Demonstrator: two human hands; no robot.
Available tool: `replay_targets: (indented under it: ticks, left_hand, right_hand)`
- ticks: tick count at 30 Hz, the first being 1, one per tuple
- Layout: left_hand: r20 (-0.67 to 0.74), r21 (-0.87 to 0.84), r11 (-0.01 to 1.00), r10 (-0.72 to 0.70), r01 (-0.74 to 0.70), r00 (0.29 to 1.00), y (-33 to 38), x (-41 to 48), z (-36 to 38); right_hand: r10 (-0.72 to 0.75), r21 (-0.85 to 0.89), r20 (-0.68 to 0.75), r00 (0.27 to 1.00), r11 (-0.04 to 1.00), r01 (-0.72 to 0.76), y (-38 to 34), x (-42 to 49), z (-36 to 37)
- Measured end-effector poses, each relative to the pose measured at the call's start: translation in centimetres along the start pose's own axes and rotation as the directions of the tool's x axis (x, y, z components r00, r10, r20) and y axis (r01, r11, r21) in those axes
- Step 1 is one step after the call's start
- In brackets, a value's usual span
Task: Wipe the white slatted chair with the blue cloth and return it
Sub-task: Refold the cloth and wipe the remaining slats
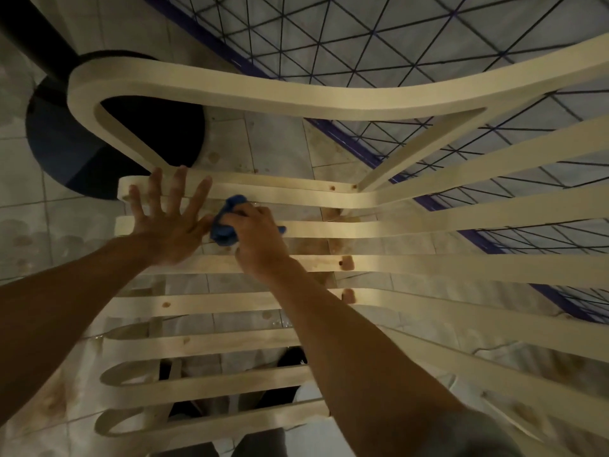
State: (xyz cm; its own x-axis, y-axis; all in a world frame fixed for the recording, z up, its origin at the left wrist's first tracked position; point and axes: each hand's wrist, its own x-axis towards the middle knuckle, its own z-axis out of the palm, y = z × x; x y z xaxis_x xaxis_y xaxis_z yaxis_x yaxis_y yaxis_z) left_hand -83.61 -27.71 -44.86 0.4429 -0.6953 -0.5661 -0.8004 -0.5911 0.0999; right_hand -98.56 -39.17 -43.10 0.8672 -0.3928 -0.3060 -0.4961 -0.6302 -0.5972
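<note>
The right hand [260,240] is curled tightly around a bunched blue cloth [225,227], knuckles up, and presses it down onto a slat of the white slatted chair [296,194]. The cloth bulges out past the fingertips and on the thumb side, with a small corner showing at the far side of the hand. Just beside it, touching the cloth at the thumb, the left hand [166,222] lies flat and wide on the slats, its fingers [179,186] straight and fanned apart, their tips reaching the slat ahead; it holds nothing. Both bare forearms run back from the hands toward the bottom of the view, crossing over the nearer slats. Beyond the hands a curved armrest [230,90] loops round and sweeps off past the right hand. Under the slats lies a pale tiled floor [280,143] with brownish stains. Ahead of the left hand stands a black round base [82,153] with a dark pole [29,31] rising from it. Ahead of the right hand, and out to its side, a wire grid [362,44] with a purple frame [346,140] lies behind the chair. Below the right forearm, a dark shoe [291,357] shows between the slats.
</note>
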Motion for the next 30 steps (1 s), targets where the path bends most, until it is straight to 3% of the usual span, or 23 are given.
replay_targets:
  ticks: [3, 6, 8, 9, 11, 12, 13, 16, 21, 25, 30]
  left_hand:
    - [0.006, -0.005, 1.0, -0.02, 0.02, 1.0, 0.0, 0.1, 0.1]
    - [0.005, -0.028, 1.0, 0.006, -0.006, 1.0, 0.1, 0.2, -0.1]
    - [0.018, -0.056, 0.998, 0.013, -0.012, 1.0, 0.2, 0.1, -0.2]
    - [0.02, -0.066, 0.998, 0.01, -0.009, 1.0, 0.2, 0.1, -0.2]
    - [0.016, -0.074, 0.997, 0.011, -0.01, 1.0, 0.2, 0.1, -0.2]
    - [0.014, -0.074, 0.997, 0.012, -0.011, 1.0, 0.3, 0.1, -0.1]
    - [0.017, -0.071, 0.997, 0.011, -0.01, 1.0, 0.3, 0.1, -0.2]
    - [0.019, -0.074, 0.997, 0.006, -0.004, 1.0, 0.5, 0.0, -0.2]
    - [0.002, -0.086, 0.996, 0.002, -0.002, 1.0, 0.5, 0.2, 0.0]
    - [-0.016, -0.059, 0.998, -0.018, 0.017, 1.0, 0.4, 0.4, 0.3]
    - [-0.071, -0.09, 0.995, 0.028, -0.035, 0.997, -0.3, 0.4, 0.5]
  right_hand:
    - [-0.05, -0.07, -0.019, 0.999, 0.996, 0.049, 1.3, -0.7, -0.6]
    - [-0.134, -0.172, 0.053, 0.99, 0.975, 0.141, 5.2, -1.7, -2.9]
    - [-0.153, 0.031, 0.019, 0.988, 0.988, 0.152, 7.5, -3.5, -4.8]
    - [-0.079, 0.156, -0.021, 0.997, 0.984, 0.081, 8.7, -4.5, -5.8]
    - [-0.062, -0.162, 0.035, 0.997, 0.985, 0.066, 11.7, -5.4, -7.5]
    - [0.053, -0.244, 0.003, 0.999, 0.968, -0.051, 12.7, -5.5, -7.5]
    - [0.156, -0.224, -0.067, 0.986, 0.96, -0.167, 12.9, -5.6, -7.7]
    - [0.275, -0.076, -0.101, 0.956, 0.956, -0.283, 10.8, -4.8, -6.5]
    - [0.094, 0.11, -0.042, 0.995, 0.99, -0.089, 3.9, -1.4, -1.8]
    - [0.033, 0.054, -0.08, 0.996, 0.998, -0.029, -1.4, 0.7, 1.3]
    - [-0.079, -0.148, -0.019, 0.997, 0.986, 0.075, 1.5, -0.2, -0.1]
